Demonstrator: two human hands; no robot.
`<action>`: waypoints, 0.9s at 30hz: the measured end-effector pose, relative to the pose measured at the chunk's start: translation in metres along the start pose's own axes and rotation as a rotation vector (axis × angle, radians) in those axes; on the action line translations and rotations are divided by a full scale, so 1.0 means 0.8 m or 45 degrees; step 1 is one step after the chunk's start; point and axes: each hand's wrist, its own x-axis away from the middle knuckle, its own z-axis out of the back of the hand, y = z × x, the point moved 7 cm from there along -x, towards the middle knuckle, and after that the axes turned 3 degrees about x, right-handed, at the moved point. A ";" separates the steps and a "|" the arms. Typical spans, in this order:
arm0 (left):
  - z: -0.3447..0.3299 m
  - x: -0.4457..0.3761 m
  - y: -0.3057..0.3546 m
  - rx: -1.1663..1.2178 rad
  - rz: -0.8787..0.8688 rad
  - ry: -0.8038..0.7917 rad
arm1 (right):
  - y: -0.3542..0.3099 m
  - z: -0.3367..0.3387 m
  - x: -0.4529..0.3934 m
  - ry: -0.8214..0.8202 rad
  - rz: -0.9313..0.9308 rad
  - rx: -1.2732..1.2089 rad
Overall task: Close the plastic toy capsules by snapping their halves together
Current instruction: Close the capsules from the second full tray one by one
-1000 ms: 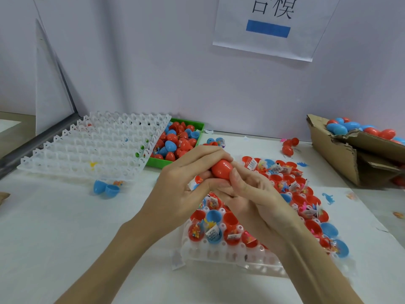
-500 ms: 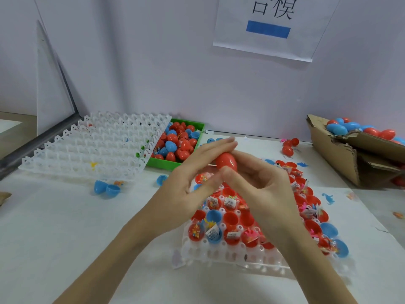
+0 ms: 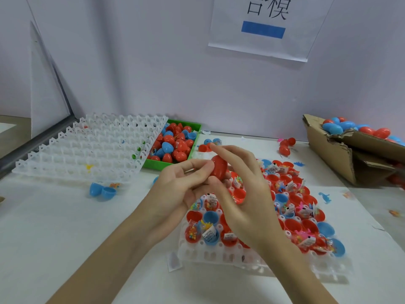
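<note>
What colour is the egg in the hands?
Red. The egg shows best in the head view, held between both hands.

One view only, from the camera on my head. It looks forward and down across the desk (image 3: 43, 238), wide-angle: straight edges bow toward the frame borders. My forearms enter from the bottom edge and my left hand (image 3: 175, 189) and right hand (image 3: 243, 194) meet near frame centre, close to the lens. The filled tray (image 3: 219, 255) lies just under them, low centre-right. Farther off, the empty tray (image 3: 87, 148) sits at left and the green bin (image 3: 162, 165) behind centre. The cardboard box (image 3: 328, 154) is cut by the right edge. The wall and its paper sign (image 3: 263, 29) fill the upper half, sign cropped at the top.
</note>
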 end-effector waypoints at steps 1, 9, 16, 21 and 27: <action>-0.002 0.000 -0.001 0.045 0.032 -0.019 | -0.001 -0.004 0.000 -0.039 -0.038 -0.110; -0.009 0.004 -0.004 0.312 0.166 -0.090 | -0.003 -0.007 0.000 -0.062 -0.142 -0.451; -0.010 0.004 -0.010 0.333 0.228 -0.064 | -0.008 -0.003 -0.002 -0.036 -0.057 -0.323; -0.013 0.008 -0.021 0.381 0.300 -0.021 | -0.015 -0.003 0.003 0.049 -0.001 -0.212; -0.026 0.012 -0.020 0.520 0.355 -0.156 | -0.014 0.004 0.001 0.093 0.068 0.020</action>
